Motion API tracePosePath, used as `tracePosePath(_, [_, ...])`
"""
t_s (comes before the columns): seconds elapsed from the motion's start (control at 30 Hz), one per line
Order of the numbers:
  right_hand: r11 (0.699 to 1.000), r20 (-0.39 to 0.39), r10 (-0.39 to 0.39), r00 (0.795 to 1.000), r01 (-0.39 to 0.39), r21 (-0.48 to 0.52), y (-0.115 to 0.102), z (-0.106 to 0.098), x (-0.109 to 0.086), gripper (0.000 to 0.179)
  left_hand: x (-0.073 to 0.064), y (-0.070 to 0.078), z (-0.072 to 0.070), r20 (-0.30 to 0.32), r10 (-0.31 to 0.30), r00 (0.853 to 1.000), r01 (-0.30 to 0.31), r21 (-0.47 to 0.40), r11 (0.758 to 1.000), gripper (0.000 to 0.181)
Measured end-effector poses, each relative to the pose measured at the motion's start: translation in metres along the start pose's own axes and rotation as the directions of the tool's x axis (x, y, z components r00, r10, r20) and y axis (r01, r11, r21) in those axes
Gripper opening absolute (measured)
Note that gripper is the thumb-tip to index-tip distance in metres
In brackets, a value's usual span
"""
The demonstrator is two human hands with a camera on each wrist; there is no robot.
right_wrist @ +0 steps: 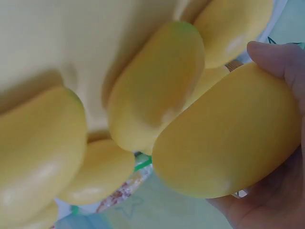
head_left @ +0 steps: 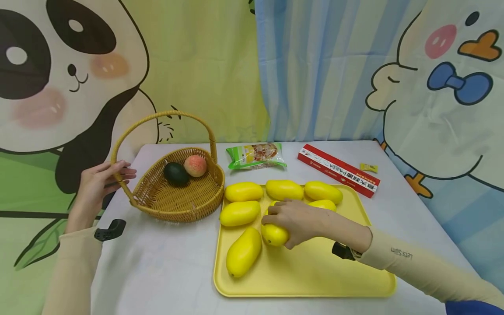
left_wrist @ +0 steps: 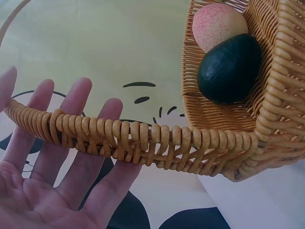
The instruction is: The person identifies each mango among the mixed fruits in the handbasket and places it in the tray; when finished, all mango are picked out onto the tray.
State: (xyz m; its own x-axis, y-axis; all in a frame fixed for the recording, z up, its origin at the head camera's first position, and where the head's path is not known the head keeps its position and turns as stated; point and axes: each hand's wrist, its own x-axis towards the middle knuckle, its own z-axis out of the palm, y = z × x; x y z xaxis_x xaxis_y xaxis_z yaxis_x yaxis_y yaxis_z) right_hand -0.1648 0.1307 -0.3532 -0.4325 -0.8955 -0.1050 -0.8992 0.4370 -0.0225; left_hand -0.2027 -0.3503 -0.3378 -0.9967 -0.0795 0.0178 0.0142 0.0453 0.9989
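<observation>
My right hand (head_left: 297, 221) grips a yellow mango (head_left: 274, 235) over the yellow tray (head_left: 315, 271). In the right wrist view the thumb and fingers wrap the held mango (right_wrist: 233, 138) at one end. Around it on the tray lie several other mangoes, one of them (head_left: 244, 252) at the front left. At the left, my left hand (head_left: 96, 184) is at the arched handle (head_left: 165, 114) of a wicker basket (head_left: 179, 215). Its fingers (left_wrist: 71, 102) extend loosely behind the handle, apart from one another. Inside the basket rest a dark green avocado (head_left: 176, 174) and a pink peach (head_left: 195, 166), side by side.
Behind the tray lie a green-and-clear food packet (head_left: 257, 156) and a long red pasta box (head_left: 338, 169). A small yellow wrapped piece (head_left: 368, 167) is at the far right of the white table (head_left: 157, 262). Cartoon-printed curtains (head_left: 212, 78) hang around it.
</observation>
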Motion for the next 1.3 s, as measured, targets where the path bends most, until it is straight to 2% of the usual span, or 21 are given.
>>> tracePosePath(0.2, [1.000, -0.029, 0.022, 0.999, -0.022, 0.000, -0.007, 0.023, -0.020, 0.057, 0.000, 0.000, 0.001, -0.002, 0.004, 1.000, -0.004, -0.010, 1.000, 0.021])
tracePosePath(0.47, [0.996, -0.002, 0.085, 0.996, -0.085, 0.042, -0.013, 0.049, -0.033, 0.057, 0.001, -0.002, -0.001, 0.001, 0.000, 1.000, 0.000, -0.003, 1.000, 0.020])
tracePosePath(0.9, [0.992, -0.032, 0.118, 0.992, -0.119, -0.038, -0.015, 0.067, -0.040, 0.058, 0.002, -0.001, -0.001, 0.007, 0.004, 1.000, -0.004, 0.001, 1.000, 0.020])
tracePosePath(1.3, [0.991, -0.047, 0.128, 0.991, -0.129, -0.020, -0.014, 0.077, -0.041, 0.059, 0.001, -0.001, -0.001, 0.004, -0.001, 1.000, 0.001, 0.001, 1.000, 0.020])
